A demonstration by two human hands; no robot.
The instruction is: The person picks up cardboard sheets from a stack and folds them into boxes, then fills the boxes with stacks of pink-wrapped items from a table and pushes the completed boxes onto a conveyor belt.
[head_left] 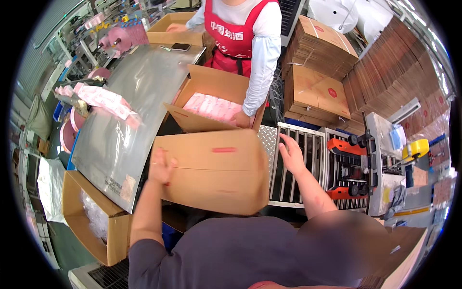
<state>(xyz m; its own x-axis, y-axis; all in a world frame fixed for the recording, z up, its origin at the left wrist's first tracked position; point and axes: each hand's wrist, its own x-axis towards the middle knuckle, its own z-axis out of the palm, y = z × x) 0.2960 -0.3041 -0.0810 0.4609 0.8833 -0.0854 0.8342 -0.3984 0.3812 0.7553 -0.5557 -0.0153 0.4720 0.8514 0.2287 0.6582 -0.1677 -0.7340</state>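
A closed brown cardboard carton point(216, 166) lies in front of me, its right end slightly blurred. My left hand point(162, 166) presses on the carton's left end, fingers spread. Off the carton's right end, my right hand point(292, 153) is held over the roller conveyor point(301, 149), open and holding nothing. Just beyond the carton stands an open cardboard box point(192, 118) with pink-and-white packs point(211, 105) in a row. A co-worker's hand point(241, 119) reaches into that box; the co-worker's other hand point(176, 28) is at another open box point(161, 36).
A metal table point(130, 86) on the left bears a phone point(181, 47); pink packs point(103, 98) reach over its left edge. A carton tape machine point(351, 166) with orange parts sits over the conveyor. Stacked flat cartons point(320, 91) stand behind; an open box with clear plastic point(115, 231) is lower left.
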